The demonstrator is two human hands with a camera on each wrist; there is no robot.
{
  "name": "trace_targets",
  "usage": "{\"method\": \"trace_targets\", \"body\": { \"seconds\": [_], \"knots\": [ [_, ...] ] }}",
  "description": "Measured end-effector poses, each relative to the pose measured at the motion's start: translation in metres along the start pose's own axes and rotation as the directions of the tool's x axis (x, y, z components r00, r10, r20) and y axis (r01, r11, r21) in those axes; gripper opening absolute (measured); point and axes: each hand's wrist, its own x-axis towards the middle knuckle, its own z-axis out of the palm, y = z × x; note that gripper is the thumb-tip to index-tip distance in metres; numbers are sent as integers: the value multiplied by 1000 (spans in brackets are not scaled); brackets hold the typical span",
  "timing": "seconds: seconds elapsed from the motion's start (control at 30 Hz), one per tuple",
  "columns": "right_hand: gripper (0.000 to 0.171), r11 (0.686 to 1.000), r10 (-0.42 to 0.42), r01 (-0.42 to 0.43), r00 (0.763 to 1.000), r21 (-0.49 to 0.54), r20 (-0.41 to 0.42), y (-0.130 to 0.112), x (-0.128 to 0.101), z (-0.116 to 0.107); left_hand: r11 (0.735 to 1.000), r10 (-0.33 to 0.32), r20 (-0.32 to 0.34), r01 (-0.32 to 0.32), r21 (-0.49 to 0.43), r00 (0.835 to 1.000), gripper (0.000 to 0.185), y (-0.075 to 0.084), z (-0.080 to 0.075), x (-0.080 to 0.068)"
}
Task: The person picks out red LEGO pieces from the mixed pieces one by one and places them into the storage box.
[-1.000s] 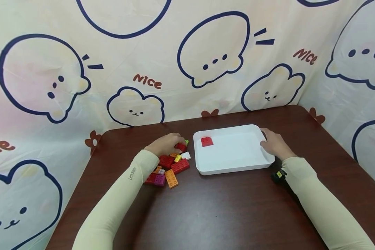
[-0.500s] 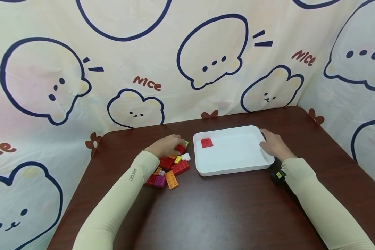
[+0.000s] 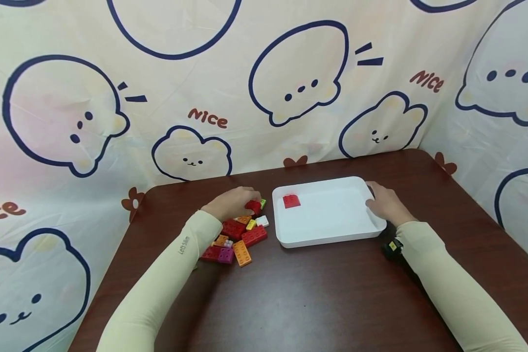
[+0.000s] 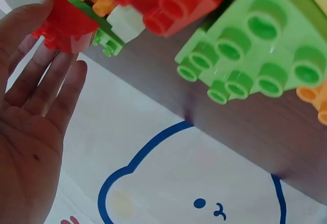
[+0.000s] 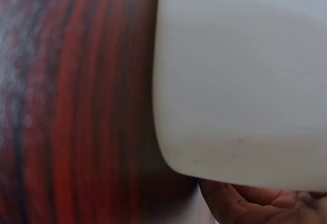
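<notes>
My left hand (image 3: 231,203) is over the far end of a pile of toy building bricks. It pinches a red brick (image 3: 253,206) between thumb and fingers. The left wrist view shows this red brick (image 4: 74,19) with a smooth rounded side and studs, the thumb on one side and the fingertips on the other. Just beyond it is a lime-green brick (image 3: 263,204). At the right end of the shallow white tray (image 3: 330,220), my right hand (image 3: 389,203) grips the rim, thumb over the edge. Its fingers (image 5: 265,196) show below the tray in the right wrist view, partly hidden.
One red brick (image 3: 291,201) lies in the tray's far left corner. Left of the tray are loose bricks, among them a red one (image 3: 254,235), an orange one (image 3: 242,253), a purple one (image 3: 226,255) and a white one (image 3: 262,221). A printed curtain (image 3: 246,142) hangs behind the brown table (image 3: 299,303).
My left hand has shifted slightly up and left with the red brick, and its forearm uncovers more of the pile. My right hand and the tray stay in place.
</notes>
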Motion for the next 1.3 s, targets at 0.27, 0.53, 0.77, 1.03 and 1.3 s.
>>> {"method": "trace_targets", "body": {
  "seconds": [0.27, 0.53, 0.77, 1.03, 1.3],
  "knots": [
    [63, 1000, 6, -6, 1000, -2, 7, 3, 1, 1, 1000, -3, -45, 2, -15, 999, 47, 1, -6, 1],
    [63, 1000, 14, -14, 1000, 2, 2, 1, 0, 1, 1000, 12, -54, -12, -2, 998, 46, 3, -11, 4],
    [63, 1000, 19, -19, 1000, 2, 8, -1, 0, 1, 1000, 1, -89, -1, 4, 996, 47, 9, -11, 9],
    [64, 1000, 25, -25, 1000, 12, 6, -2, 2, 2, 1000, 8, -157, -6, 8, 988, 46, 18, -15, 16],
    [63, 999, 40, -40, 999, 20, 0, -1, 2, 2, 999, 36, -216, -40, -14, 976, 42, 35, -19, 27]
  ]
}}
